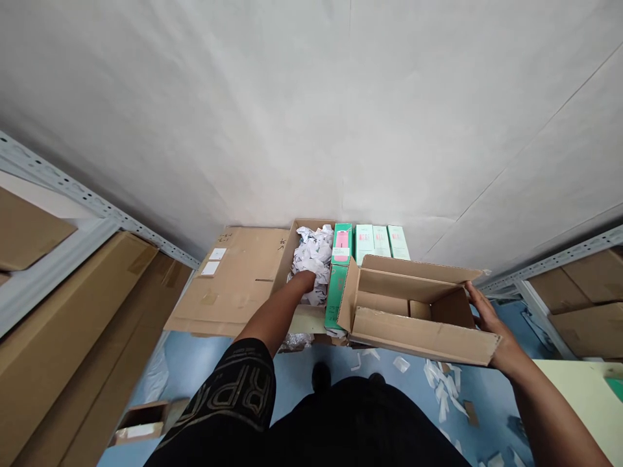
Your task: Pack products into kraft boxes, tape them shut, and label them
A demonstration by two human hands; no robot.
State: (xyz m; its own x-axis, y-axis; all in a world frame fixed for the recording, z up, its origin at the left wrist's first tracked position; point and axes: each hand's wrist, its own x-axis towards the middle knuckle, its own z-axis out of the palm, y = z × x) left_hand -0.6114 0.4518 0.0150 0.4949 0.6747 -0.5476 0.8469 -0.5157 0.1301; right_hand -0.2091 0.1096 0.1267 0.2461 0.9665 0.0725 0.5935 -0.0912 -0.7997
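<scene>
My left hand [306,281] reaches down into crumpled white paper [313,248] that fills a narrow cardboard bin [286,263]. Its fingers are hidden in the paper. With my right hand [488,324] I grip the right end of an open cardboard box [418,334]. That box is long, its flaps stand out, and no contents show in the part of its inside that I can see. Its left flap overlaps a green box [336,288] that stands beside the paper bin. Several pale mint cartons [380,241] are lined up behind the open box.
Flattened cardboard sheets [238,272] lie left of the bin. Shelving with large cartons [82,311] stands at the left, and more cartons [591,318] sit on a rack at the right. Paper scraps [442,386] litter the blue floor. A pale green surface [574,389] is at lower right.
</scene>
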